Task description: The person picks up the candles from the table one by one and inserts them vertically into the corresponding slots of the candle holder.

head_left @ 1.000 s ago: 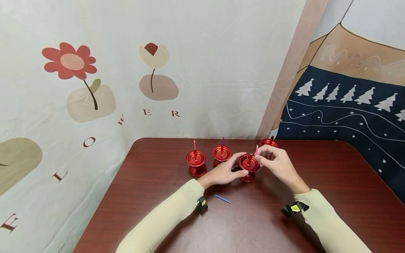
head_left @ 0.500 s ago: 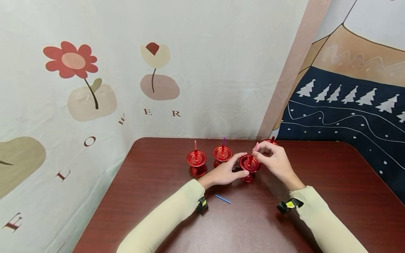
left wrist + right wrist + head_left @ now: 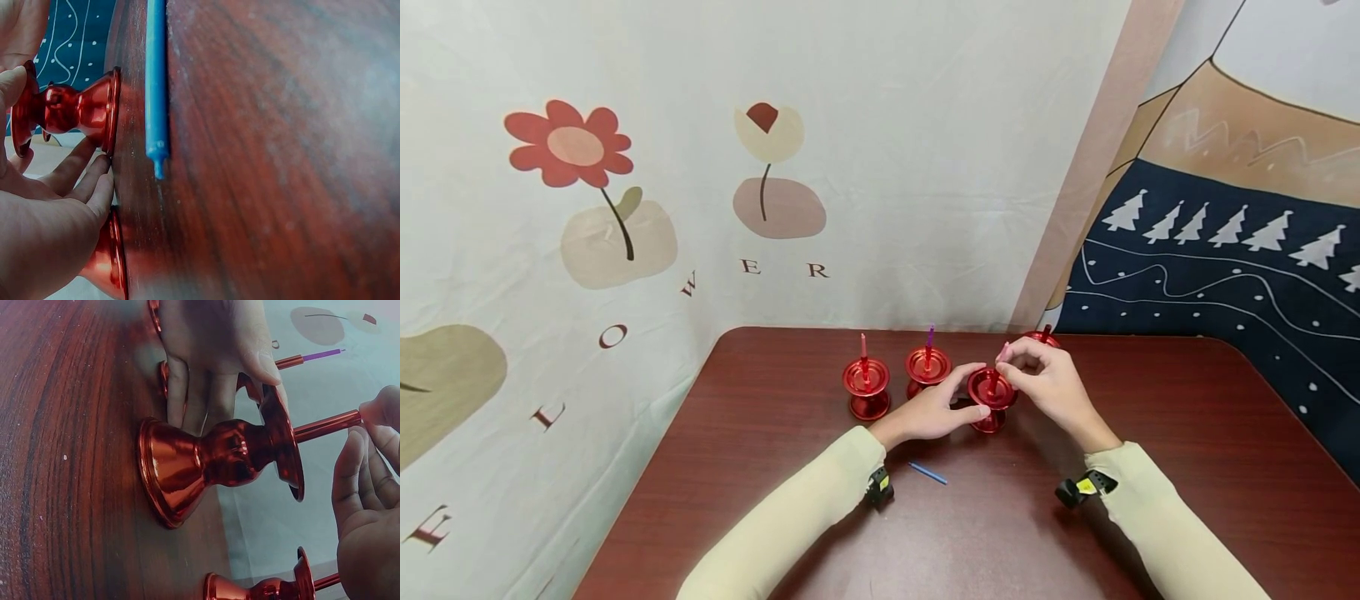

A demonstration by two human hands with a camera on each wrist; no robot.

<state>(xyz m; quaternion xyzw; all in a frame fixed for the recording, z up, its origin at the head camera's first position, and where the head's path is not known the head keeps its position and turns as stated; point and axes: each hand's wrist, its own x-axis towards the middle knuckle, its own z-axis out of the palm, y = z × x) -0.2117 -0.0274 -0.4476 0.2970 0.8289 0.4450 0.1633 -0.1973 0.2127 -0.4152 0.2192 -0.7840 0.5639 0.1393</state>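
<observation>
A shiny red candle holder (image 3: 989, 422) stands upright on the table, its dish on a waisted foot and a thin tube rising from the middle. My left hand (image 3: 927, 411) steadies it, thumb on the dish rim and fingers around the far side, low by the foot. With thumb and fingertips my right hand (image 3: 1051, 382) pinches a small pink candle (image 3: 1003, 352) right at the mouth of the tube (image 3: 328, 426). In the right wrist view the fingers cover that candle. A blue candle (image 3: 928, 472) lies on the table nearer the body.
To the left stand two more red holders, one with a pinkish candle (image 3: 863, 345), one with a purple candle (image 3: 929, 336). Another holder (image 3: 1043, 338), its tube bare, is partly hidden behind my right hand. A printed cloth (image 3: 880, 208) hangs behind the table.
My right hand has moved left, bringing the pink candle from beside the holder to over its tube, then slightly lower. The left hand keeps its place on the holder.
</observation>
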